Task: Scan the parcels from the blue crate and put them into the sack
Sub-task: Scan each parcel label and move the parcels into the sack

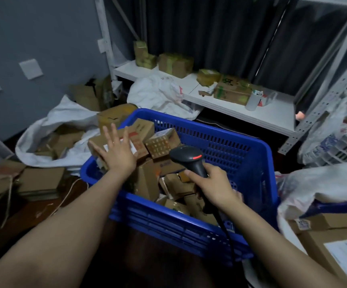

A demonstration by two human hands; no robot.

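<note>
A blue crate (226, 142) in the middle holds several brown cardboard parcels. My left hand (117, 151) is spread flat with straight fingers over a labelled parcel (99, 145) at the crate's left edge; whether it touches it is unclear. My right hand (212, 188) grips the handle of a black barcode scanner (187, 157), whose head with a red light points toward the parcels. Its cable runs down over the crate's near wall. A white sack (43, 129) lies open on the floor left of the crate, with parcels inside.
Flat cardboard (41, 181) is stacked on the floor at the left. A white shelf (262, 115) behind the crate carries boxes and a white cup (253, 100). More sacks and labelled boxes (334, 246) crowd the right side. A white bag (160, 94) hangs off the shelf.
</note>
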